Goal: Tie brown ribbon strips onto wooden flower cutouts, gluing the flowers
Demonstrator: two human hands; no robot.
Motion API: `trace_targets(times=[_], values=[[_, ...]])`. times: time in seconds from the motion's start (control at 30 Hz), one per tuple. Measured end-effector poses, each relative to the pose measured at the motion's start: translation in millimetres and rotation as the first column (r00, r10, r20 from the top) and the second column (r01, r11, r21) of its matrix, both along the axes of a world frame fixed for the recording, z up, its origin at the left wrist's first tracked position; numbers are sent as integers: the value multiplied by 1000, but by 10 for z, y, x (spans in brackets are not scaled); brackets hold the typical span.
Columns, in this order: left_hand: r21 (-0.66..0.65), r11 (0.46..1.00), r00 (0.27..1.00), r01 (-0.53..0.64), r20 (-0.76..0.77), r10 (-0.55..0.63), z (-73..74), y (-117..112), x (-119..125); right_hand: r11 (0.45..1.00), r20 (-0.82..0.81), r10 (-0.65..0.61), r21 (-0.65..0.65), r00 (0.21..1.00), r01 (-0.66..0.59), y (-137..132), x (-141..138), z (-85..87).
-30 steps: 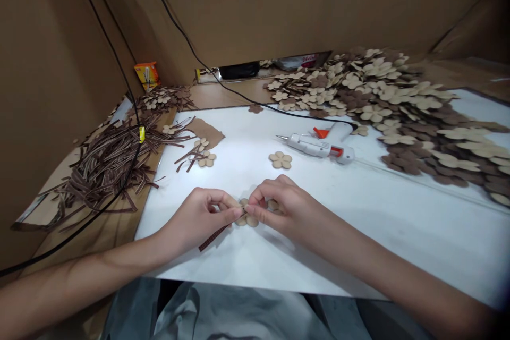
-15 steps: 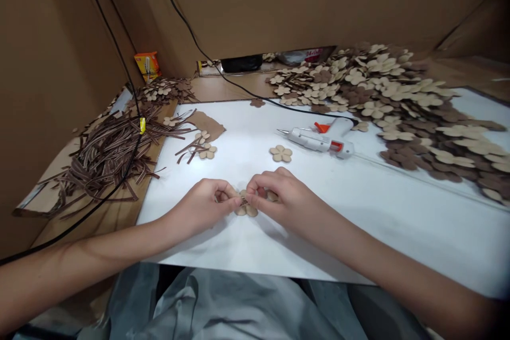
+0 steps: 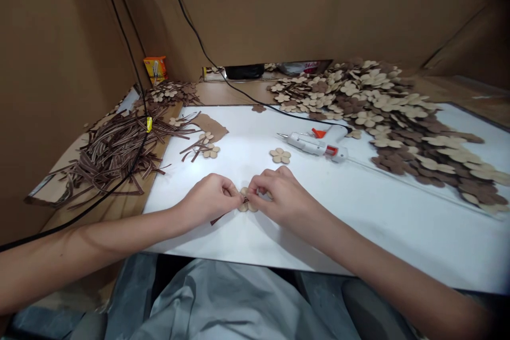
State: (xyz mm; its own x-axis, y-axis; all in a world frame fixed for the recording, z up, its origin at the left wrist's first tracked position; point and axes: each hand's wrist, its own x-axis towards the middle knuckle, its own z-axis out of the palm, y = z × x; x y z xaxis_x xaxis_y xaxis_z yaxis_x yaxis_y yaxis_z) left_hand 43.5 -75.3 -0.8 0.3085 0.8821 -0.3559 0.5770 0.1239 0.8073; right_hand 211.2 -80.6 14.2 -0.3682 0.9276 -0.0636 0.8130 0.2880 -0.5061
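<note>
My left grip (image 3: pixel 209 199) and my right grip (image 3: pixel 279 202) meet near the middle of the white board (image 3: pixel 382 223), closer to its front edge than its back. Both are closed in tight pinches, with my fingertips (image 3: pixel 252 189) nearly touching. Between them, a five-petalled tan flower cutout (image 3: pixel 247 206) lies flat on the board, partly hidden by my fingers. A narrow dark brown strip (image 3: pixel 218 219) runs from its centre, and its free end sticks out below my left grip.

Just ahead of my right grip lies a second tan flower (image 3: pixel 280 155). Beyond it, a white hot glue gun (image 3: pixel 314 144) rests on its side, nozzle pointing left. Two more flowers (image 3: pixel 211 151) and a few loose strips lie on the board toward the left, beside a brown scrap (image 3: pixel 211 126).

Off the left edge of the board is a big tangle of brown strips (image 3: pixel 107 154). A wide heap of tan and brown flowers (image 3: pixel 382 111) covers the far right corner. A black cable (image 3: pixel 235 90) crosses the tabletop (image 3: pixel 247 96) behind the board.
</note>
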Motion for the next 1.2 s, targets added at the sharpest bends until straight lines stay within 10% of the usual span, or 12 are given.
trace_targets(times=[0.8, 1.2], values=[[56, 998, 998, -36, -49, 39, -50, -25, 10, 965, -65, -94, 240, 993, 107, -217, 28, -167], [102, 995, 994, 1, -113, 10, 64, -48, 46, 730, 175, 183, 635, 967, -253, -480, 178, -292]])
